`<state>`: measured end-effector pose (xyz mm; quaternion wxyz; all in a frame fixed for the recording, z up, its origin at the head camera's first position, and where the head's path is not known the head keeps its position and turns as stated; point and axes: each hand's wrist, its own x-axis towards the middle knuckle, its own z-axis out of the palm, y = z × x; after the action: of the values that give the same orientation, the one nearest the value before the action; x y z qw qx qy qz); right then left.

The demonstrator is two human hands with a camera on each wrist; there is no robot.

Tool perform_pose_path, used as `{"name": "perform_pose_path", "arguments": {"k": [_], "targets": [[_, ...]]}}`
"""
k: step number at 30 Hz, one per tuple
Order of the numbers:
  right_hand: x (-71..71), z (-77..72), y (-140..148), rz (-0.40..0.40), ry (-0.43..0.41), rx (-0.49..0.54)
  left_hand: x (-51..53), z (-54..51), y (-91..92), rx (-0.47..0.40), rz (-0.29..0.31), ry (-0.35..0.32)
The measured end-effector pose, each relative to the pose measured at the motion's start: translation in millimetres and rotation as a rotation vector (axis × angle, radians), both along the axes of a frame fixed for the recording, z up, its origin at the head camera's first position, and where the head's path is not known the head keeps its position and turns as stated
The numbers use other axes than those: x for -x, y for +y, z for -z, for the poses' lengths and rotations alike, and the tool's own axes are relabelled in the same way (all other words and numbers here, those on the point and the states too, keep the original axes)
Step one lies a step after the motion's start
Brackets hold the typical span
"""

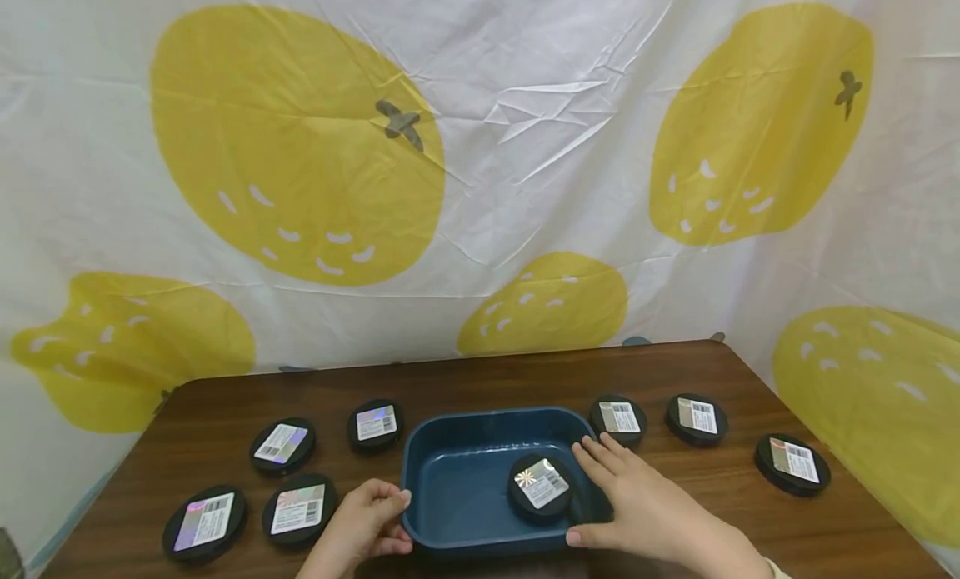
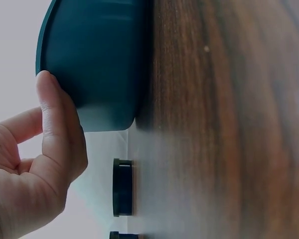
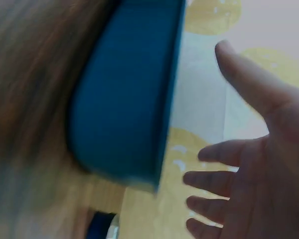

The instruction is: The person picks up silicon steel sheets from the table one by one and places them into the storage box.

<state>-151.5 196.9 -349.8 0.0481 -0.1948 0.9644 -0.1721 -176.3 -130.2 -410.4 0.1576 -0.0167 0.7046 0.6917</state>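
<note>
Left and right of the blue tray [image 1: 465, 489] lie seven black discs [image 1: 376, 426].

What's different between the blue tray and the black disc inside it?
The tray is blue and rectangular with rounded corners; the disc is black and round. The tray is much larger than the disc. The left hand grips the tray, while neither hand touches the disc. Both are dark.

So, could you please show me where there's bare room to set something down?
Free: the left half of the tray, beside its disc; table between right hand and rightmost disc. Crowded: left of the tray, with four discs and left hand.
</note>
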Motion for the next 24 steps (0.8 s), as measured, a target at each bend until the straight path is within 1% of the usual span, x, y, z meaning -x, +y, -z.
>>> {"name": "perform_pose_path", "arguments": {"k": [2,4,8,13,18,24], "targets": [[-2.2,4.1,3.3,-0.022,0.014,0.006,0.4,-0.3,0.1,-0.002,0.005,0.001],[-4.6,8.2,6.3,-0.024,0.02,0.008,0.4,-0.7,0.1,-0.003,0.008,0.001],[-8.5,15.2,13.0,0.01,0.027,0.005,0.6,-1.2,-0.1,-0.004,0.014,-0.004],[-10.1,22.3,20.1,0.034,0.097,-0.032,0.4,-0.6,-0.7,-0.004,0.011,-0.012],[-9.7,27.1,27.7,0.062,0.152,-0.055,1.0,-0.1,-0.4,-0.004,0.013,0.001],[-9.8,33.9,38.3,0.1,0.159,-0.029,0.9,-0.3,0.0,-0.006,0.016,0.0]]}}
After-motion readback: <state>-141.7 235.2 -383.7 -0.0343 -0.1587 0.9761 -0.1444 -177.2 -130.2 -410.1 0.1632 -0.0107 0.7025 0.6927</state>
